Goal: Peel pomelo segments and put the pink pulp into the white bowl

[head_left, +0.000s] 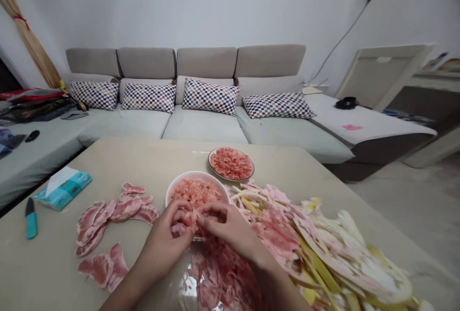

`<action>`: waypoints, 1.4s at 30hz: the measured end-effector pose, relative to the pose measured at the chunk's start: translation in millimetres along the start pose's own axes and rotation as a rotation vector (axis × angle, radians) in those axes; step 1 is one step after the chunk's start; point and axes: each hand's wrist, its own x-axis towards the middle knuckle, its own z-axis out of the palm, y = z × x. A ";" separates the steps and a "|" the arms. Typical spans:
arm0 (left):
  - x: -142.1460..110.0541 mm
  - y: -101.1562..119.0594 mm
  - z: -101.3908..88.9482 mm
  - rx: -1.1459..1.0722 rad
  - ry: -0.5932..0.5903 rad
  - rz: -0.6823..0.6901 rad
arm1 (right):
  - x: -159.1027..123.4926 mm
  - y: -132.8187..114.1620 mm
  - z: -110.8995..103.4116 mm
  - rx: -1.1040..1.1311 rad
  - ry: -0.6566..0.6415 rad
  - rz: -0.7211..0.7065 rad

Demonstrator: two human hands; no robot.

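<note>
My left hand (168,230) is closed around a pink piece of pomelo (187,218), over the near edge of a white bowl. My right hand (230,228) pinches at the same piece, its fingertips meeting those of the left. Loose pink pulp fills the bowl (167,197) behind my fingers. Just beyond it, a dark-rimmed plate (209,161) carries more pulp. Unpeeled pomelo segments (94,222) lie in a curve to the left, with a few more (106,268) nearer me. Under my wrists is a heap of thin pink membranes (226,272).
Thick pomelo rind (334,248) is piled on the right of the table (151,150). At the left are a blue tissue pack (68,191) and a knife with a turquoise handle (31,224). Behind the table stands a sofa (204,126) with checkered cushions (210,96).
</note>
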 end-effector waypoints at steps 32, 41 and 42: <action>2.4 -1.4 -3.8 -0.073 -0.051 -0.109 | -5.9 -2.6 6.4 -0.541 0.096 -0.472; 1.2 -1.8 -2.0 0.012 -0.034 -0.083 | -8.6 -6.8 -0.6 -0.686 -0.044 -0.578; 0.9 -1.4 -1.8 0.014 -0.041 -0.084 | -9.1 -8.3 -1.9 -0.712 -0.058 -0.583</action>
